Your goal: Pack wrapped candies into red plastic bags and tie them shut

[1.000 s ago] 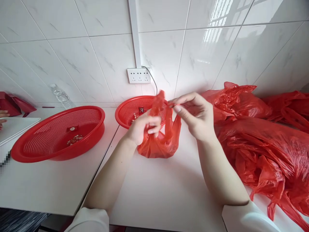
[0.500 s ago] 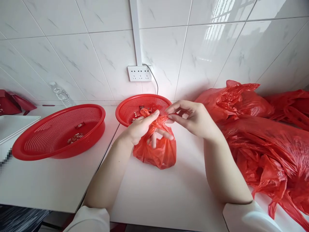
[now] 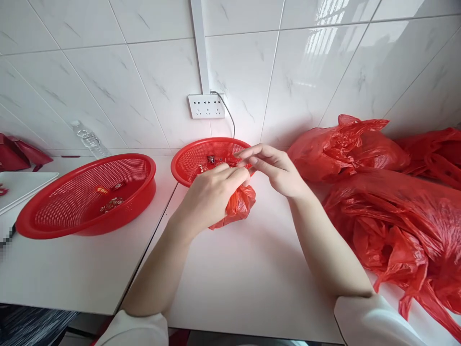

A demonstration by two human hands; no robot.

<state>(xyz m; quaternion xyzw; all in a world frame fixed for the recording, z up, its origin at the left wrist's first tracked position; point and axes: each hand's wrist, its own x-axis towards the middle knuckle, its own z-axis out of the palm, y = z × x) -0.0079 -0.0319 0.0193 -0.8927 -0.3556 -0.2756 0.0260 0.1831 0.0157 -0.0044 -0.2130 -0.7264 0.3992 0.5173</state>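
Note:
My left hand (image 3: pixel 211 194) is closed around the gathered upper part of a red plastic bag (image 3: pixel 242 204) over the white table. The bag's body bulges out below and right of my fingers, rounded and wrinkled; its neck is hidden in my grip. My right hand (image 3: pixel 272 168) is close to the left one, fingers stretched out and somewhat apart, their tips by the left knuckles. No part of the bag shows between them. Just behind both hands stands a small red perforated basket (image 3: pixel 183 156) with little wrapped packets (image 3: pixel 211 159) inside, partly covered by my hands.
A larger red basket (image 3: pixel 86 168) with a few small packets stands on the left table. Full red plastic bags (image 3: pixel 396 206) heap up on the right. A clear bottle (image 3: pixel 90 139) leans by the tiled wall, under a socket strip (image 3: pixel 207 106). A white tray (image 3: pixel 29 185) lies far left.
My left hand has turned over and wrapped round the bag's top, and the bag now looks more compact. My right fingers have straightened from a pinch. An orange-yellow piece has appeared in the large basket.

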